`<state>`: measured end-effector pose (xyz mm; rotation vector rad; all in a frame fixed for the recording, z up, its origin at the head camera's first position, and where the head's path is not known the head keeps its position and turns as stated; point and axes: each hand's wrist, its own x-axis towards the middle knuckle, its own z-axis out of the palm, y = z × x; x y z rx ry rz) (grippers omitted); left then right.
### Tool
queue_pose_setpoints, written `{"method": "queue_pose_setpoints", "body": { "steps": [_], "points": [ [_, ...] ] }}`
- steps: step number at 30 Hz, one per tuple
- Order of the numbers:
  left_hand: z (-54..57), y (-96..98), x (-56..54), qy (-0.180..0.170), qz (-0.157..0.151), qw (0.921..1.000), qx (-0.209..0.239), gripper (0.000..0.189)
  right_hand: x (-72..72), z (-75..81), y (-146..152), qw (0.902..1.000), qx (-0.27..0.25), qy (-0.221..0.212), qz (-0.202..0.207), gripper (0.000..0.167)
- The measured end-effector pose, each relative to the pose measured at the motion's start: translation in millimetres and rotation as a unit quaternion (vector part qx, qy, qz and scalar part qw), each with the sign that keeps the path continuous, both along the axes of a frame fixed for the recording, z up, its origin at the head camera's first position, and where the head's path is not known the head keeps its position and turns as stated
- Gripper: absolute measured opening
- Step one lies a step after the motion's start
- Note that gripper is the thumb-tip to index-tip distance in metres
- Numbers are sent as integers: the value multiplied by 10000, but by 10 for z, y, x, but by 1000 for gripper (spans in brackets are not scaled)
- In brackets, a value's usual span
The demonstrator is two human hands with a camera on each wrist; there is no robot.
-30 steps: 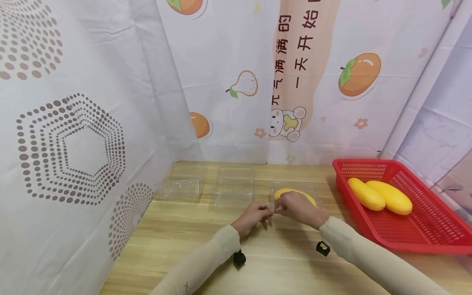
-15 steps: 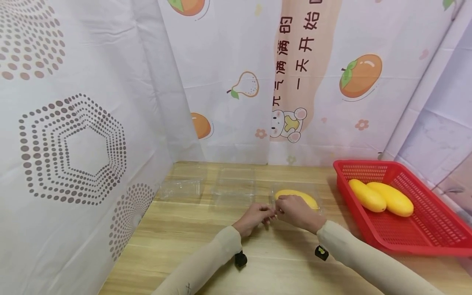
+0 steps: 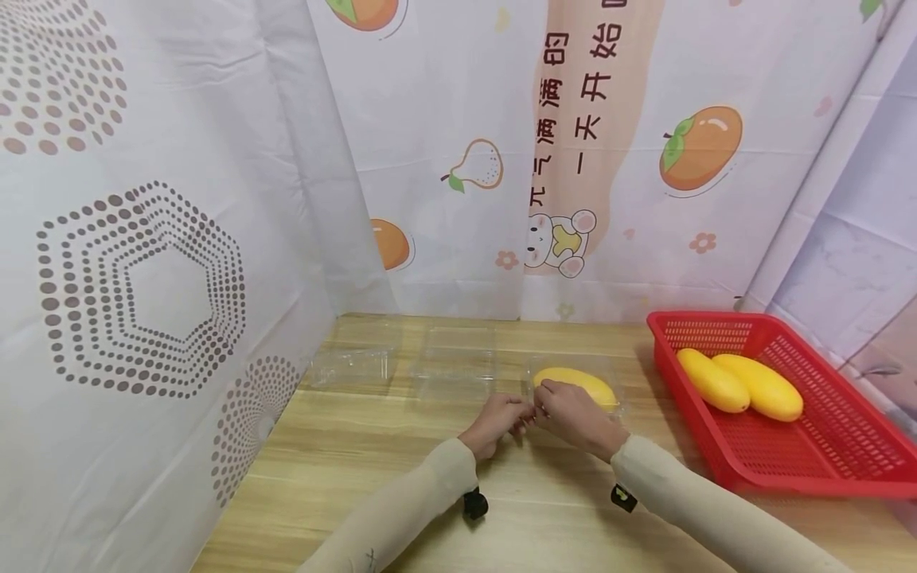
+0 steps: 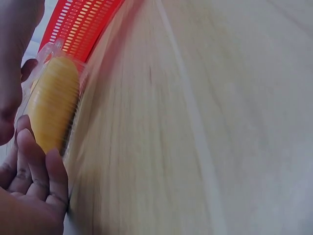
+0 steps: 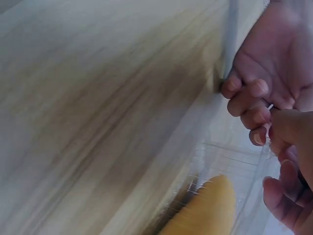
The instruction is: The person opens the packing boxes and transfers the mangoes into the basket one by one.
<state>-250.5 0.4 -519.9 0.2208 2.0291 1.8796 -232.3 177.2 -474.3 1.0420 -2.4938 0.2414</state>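
Note:
A clear plastic box (image 3: pixel 609 365) lies on the wooden table with one oblong yellow fruit (image 3: pixel 576 384) inside. At the box's near-left corner both hands meet, fingertips close together. My left hand (image 3: pixel 496 422) pinches there with thumb and forefinger; its other fingers curl loosely in the left wrist view. Opposite it, my right hand (image 3: pixel 573 414) pinches the same corner and covers part of the box's near side. In the right wrist view the yellow fruit (image 5: pixel 208 208) shows through the ribbed clear wall just beside the fingers. The exact spot between the fingertips is hidden.
Two more clear plastic boxes, one in the middle (image 3: pixel 458 362) and one at far left (image 3: pixel 353 366), stand along the back. A red perforated basket (image 3: pixel 809 477) with two yellow fruits (image 3: pixel 759 387) is at right. Printed curtains hang behind and at the sides.
The hands stay at the same box corner. The right hand has shifted slightly down and left, baring more of the fruit, and its forearm has swung a little to the left.

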Motion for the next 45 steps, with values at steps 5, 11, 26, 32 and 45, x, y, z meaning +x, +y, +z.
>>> {"method": "queue_pose_setpoints", "body": {
  "steps": [5, 11, 26, 32, 45],
  "points": [
    [-1, 41, 7, -20, 188, 9998, 13, 21, 16, -62, -9, 9993, -47, 380, 40, 25],
    [11, 78, 6, -80, 390, 9992, -31, 24, 26, -42, -38, 9969, -295, 730, 27, 27],
    [-31, -4, 8, 92, 16, 9999, 93, 22, 56, -64, 18, 9947, -242, 1003, 24, 22],
    [-2, -24, 11, 72, -41, 10000, 50, 21, 91, -53, 75, 9934, -213, 1128, 15, 16],
    [-19, -8, -4, -72, -82, 9997, 199, 25, 180, -77, 309, 9929, -191, 1136, -311, 24]
  ]
}}
